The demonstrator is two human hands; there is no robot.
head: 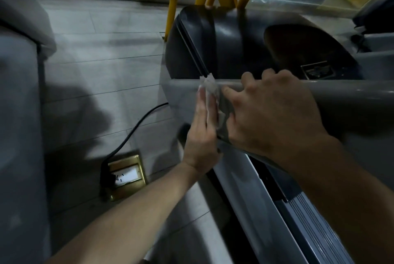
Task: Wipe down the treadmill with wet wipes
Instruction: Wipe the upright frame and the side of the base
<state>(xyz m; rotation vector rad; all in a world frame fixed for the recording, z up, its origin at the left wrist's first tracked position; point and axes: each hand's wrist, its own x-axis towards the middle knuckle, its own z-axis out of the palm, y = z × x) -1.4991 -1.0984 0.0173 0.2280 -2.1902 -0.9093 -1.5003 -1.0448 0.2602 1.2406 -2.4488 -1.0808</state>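
A grey treadmill (pixel 251 191) fills the right half of the head view, with a black motor cover (pixel 213 46) at its front and a grey upright bar (pixel 345 95) crossing the middle. A white wet wipe (pixel 210 91) lies against the outer face of that bar. My left hand (pixel 202 129) presses the wipe onto the bar with straight fingers. My right hand (pixel 275 112) grips the same bar from above, fingers curled over its far edge, thumb next to the wipe.
A black power cable (pixel 136 127) runs over the grey tiled floor to a brass floor socket (pixel 125 176) left of the treadmill. Yellow frame legs (pixel 172 1) stand behind the motor cover. A grey machine body (pixel 19 136) fills the left edge.
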